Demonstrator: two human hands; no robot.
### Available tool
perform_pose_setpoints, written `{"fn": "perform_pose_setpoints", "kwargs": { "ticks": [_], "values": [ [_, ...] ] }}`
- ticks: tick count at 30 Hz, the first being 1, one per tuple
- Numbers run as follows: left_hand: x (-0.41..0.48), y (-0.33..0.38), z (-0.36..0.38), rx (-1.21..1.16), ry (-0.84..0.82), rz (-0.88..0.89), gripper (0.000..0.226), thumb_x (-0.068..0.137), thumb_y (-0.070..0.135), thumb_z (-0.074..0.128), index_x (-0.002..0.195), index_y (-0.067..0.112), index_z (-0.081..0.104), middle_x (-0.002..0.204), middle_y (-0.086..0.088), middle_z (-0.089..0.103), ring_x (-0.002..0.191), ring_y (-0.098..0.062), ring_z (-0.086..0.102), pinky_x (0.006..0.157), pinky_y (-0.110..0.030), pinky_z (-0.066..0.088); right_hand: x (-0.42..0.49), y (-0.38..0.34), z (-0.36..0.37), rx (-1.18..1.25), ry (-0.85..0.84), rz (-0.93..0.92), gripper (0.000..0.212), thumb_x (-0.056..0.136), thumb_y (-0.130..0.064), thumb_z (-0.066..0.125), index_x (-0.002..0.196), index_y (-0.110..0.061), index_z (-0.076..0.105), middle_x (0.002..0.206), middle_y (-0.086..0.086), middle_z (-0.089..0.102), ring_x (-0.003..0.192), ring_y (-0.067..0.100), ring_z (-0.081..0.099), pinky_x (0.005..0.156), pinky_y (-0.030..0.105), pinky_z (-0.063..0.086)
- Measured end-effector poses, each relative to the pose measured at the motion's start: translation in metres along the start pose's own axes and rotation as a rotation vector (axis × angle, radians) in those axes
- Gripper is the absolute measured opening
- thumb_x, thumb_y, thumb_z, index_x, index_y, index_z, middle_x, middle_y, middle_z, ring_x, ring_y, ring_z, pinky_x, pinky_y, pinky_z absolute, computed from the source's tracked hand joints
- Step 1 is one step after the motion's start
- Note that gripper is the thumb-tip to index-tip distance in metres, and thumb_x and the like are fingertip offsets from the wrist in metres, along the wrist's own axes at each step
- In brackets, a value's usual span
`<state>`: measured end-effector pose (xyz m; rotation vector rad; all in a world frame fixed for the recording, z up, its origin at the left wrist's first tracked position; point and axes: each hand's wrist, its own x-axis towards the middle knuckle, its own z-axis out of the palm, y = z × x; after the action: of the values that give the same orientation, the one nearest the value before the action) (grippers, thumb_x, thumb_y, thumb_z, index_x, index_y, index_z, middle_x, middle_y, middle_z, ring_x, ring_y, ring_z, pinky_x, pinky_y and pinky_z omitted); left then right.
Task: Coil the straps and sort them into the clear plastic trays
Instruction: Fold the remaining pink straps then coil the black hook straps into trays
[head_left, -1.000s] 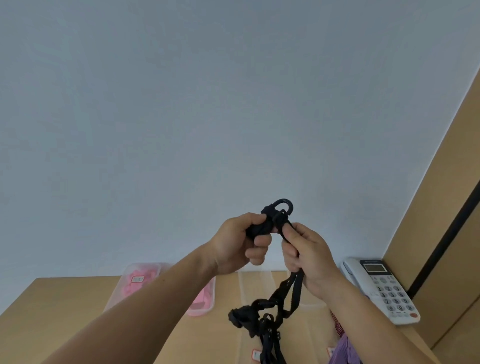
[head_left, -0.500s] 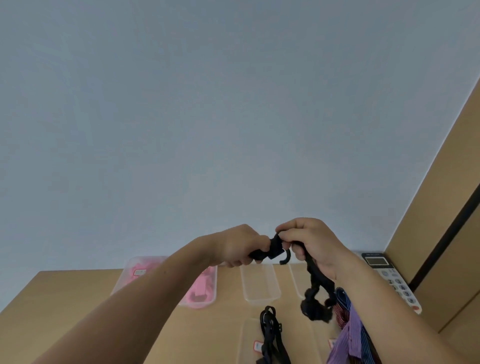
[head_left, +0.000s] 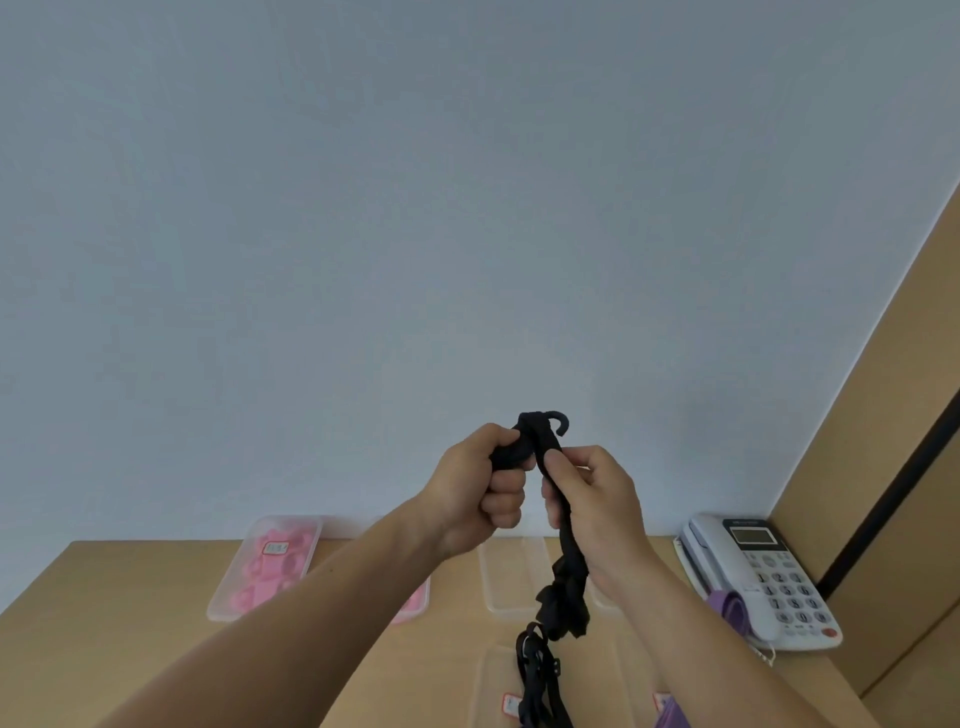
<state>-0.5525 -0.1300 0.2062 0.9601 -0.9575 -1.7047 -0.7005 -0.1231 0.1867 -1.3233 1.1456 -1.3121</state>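
Above the bench, left hand grips the black strap at its wound end, right hand pinches the loose tail; pink-filled tray looks done, clear tray empty.

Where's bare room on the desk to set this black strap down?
Free: bare desk left of the pink tray, and the empty clear tray between pink tray and phone. Crowded: the near centre with black straps, and a purple strap against the phone.
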Motion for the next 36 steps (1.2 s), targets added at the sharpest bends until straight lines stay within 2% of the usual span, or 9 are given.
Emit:
{"fn": "perform_pose_setpoints", "kwargs": {
  "ticks": [5, 10, 13, 17, 21, 25, 29, 33, 36],
  "values": [
    [-0.007, 0.007, -0.013, 0.082, -0.172, -0.097, 0.034, 0.093, 0.033, 0.036, 0.067, 0.015, 0.051, 0.042, 0.011, 0.019, 0.032, -0.007, 0.015, 0.036, -0.018, 0.018, 0.006, 0.002, -0.023, 0.024, -0.145, -0.028, 0.003, 0.093, -0.021, 0.064, 0.095, -0.020, 0.067, 0.063, 0.002, 0.061, 0.050, 0.016, 0.047, 0.048, 0.023, 0.041],
    [-0.012, 0.011, -0.027, 0.035, -0.455, -0.248, 0.033, 0.086, 0.038, 0.038, 0.065, 0.018, 0.056, 0.041, 0.012, 0.016, 0.033, -0.010, 0.012, 0.037, -0.016, 0.018, 0.008, -0.003, -0.031, -0.018, -0.276, -0.113, 0.035, 0.096, -0.019, 0.061, 0.126, -0.039, 0.061, 0.062, 0.000, 0.055, 0.053, 0.011, 0.043, 0.051, 0.021, 0.038],
    [-0.011, 0.009, -0.033, -0.010, -0.550, -0.310, 0.030, 0.083, 0.040, 0.042, 0.065, 0.019, 0.055, 0.041, 0.011, 0.016, 0.033, -0.011, 0.014, 0.038, -0.018, 0.017, 0.009, -0.009, -0.030, -0.017, -0.348, -0.135, 0.031, 0.098, -0.015, 0.057, 0.115, -0.038, 0.070, 0.062, -0.003, 0.052, 0.054, 0.009, 0.043, 0.050, 0.020, 0.035],
    [-0.011, 0.008, -0.024, 0.287, -0.288, -0.212, 0.031, 0.081, 0.042, 0.043, 0.077, 0.014, 0.054, 0.046, 0.003, 0.040, 0.040, -0.017, 0.034, 0.045, -0.022, 0.034, 0.011, -0.009, -0.028, -0.052, -0.263, -0.141, 0.031, 0.099, -0.012, 0.054, 0.103, -0.036, 0.074, 0.058, -0.005, 0.049, 0.052, 0.009, 0.039, 0.046, 0.018, 0.032],
    [-0.013, 0.009, -0.011, 0.989, 0.061, 0.151, 0.048, 0.080, 0.052, 0.051, 0.117, 0.022, 0.052, 0.101, 0.005, 0.066, 0.082, -0.014, 0.066, 0.077, -0.035, 0.056, 0.012, -0.003, -0.027, -0.142, -0.147, -0.120, 0.032, 0.098, -0.015, 0.055, 0.093, -0.038, 0.076, 0.056, -0.008, 0.053, 0.049, 0.004, 0.043, 0.045, 0.012, 0.034],
    [-0.011, 0.000, 0.002, 1.431, 0.065, 0.397, 0.032, 0.097, 0.045, 0.047, 0.113, 0.018, 0.051, 0.086, 0.008, 0.058, 0.068, -0.012, 0.055, 0.059, -0.026, 0.041, 0.016, -0.003, -0.021, -0.198, -0.063, -0.069, 0.026, 0.098, -0.022, 0.054, 0.082, -0.026, 0.074, 0.052, -0.006, 0.049, 0.047, 0.009, 0.039, 0.045, 0.017, 0.033],
    [-0.012, -0.001, -0.003, 0.886, -0.063, 0.214, 0.030, 0.103, 0.034, 0.044, 0.098, 0.007, 0.057, 0.081, 0.000, 0.058, 0.063, -0.015, 0.045, 0.059, -0.029, 0.040, 0.015, -0.011, -0.030, -0.182, -0.181, -0.082, 0.031, 0.097, -0.031, 0.054, 0.079, -0.008, 0.064, 0.058, 0.002, 0.043, 0.049, 0.013, 0.032, 0.044, 0.022, 0.029],
    [-0.016, -0.005, -0.008, 0.279, -0.262, 0.088, 0.037, 0.104, 0.039, 0.044, 0.102, 0.006, 0.060, 0.074, -0.002, 0.052, 0.055, -0.015, 0.040, 0.053, -0.026, 0.038, 0.012, -0.019, -0.039, -0.201, -0.278, -0.138, 0.015, 0.095, -0.034, 0.061, 0.097, -0.038, 0.075, 0.057, -0.006, 0.053, 0.051, 0.011, 0.043, 0.049, 0.022, 0.038],
    [-0.013, -0.003, -0.008, 0.089, -0.285, 0.047, 0.044, 0.103, 0.043, 0.042, 0.104, 0.007, 0.068, 0.070, 0.000, 0.049, 0.053, -0.013, 0.040, 0.052, -0.025, 0.039, 0.009, -0.020, -0.038, -0.193, -0.292, -0.188, 0.020, 0.086, -0.045, 0.067, 0.106, -0.048, 0.069, 0.069, -0.006, 0.066, 0.059, 0.011, 0.057, 0.058, 0.020, 0.050]
  ]
}}
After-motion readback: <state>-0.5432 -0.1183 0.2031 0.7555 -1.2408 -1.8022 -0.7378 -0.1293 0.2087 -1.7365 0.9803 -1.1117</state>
